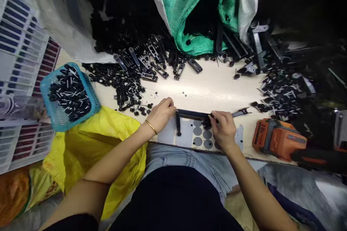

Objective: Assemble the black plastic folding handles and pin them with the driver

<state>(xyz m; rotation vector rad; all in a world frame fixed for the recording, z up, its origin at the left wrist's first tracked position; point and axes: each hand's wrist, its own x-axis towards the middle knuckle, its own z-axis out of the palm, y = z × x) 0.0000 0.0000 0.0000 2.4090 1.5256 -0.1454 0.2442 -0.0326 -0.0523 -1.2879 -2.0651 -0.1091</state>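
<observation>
A long black plastic bar [193, 114] lies across the near edge of the pale wooden table [211, 86]. My left hand [162, 114] is closed in a pinch at the bar's left end, where a short black leg [178, 125] hangs down. My right hand [222, 129] is closed over the bar's right part, next to a forked black piece [240, 112] that sticks out to the right. Under the bar lies a white sheet with grey round stickers [202, 135].
A blue basket [93, 95] of black pin parts stands at the left over a yellow bag [89, 140]. Heaps of black plastic parts [135, 68] cover the back of the table. An orange cordless tool [279, 139] lies at the right. A green sack [189, 14] sits behind.
</observation>
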